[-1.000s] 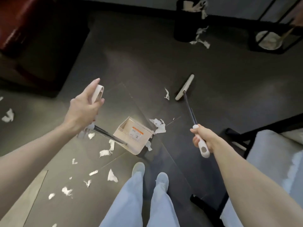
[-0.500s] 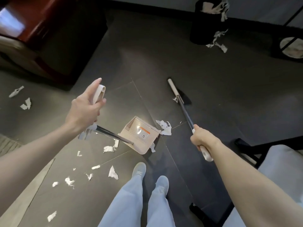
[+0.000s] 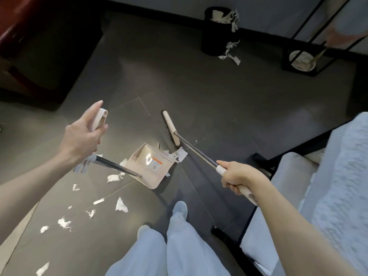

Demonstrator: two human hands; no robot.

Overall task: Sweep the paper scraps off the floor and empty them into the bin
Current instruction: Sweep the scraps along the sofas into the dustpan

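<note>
Sweeping scraps into the dustpan
My left hand (image 3: 81,138) grips the dustpan (image 3: 152,166) handle, my right hand (image 3: 237,176) the broom (image 3: 171,127); I'd keep the pan's lip flat and draw short strokes through the scraps (image 3: 178,154).

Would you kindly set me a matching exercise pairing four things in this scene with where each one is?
Things:
1. dustpan
2. broom
3. bin
4. shoes

Places:
A. by the far wall
B. bottom centre of the view
C. handle in the right hand
D. handle in the left hand

Pairs: 1-D, 2-C, 3-A, 4-B
</note>
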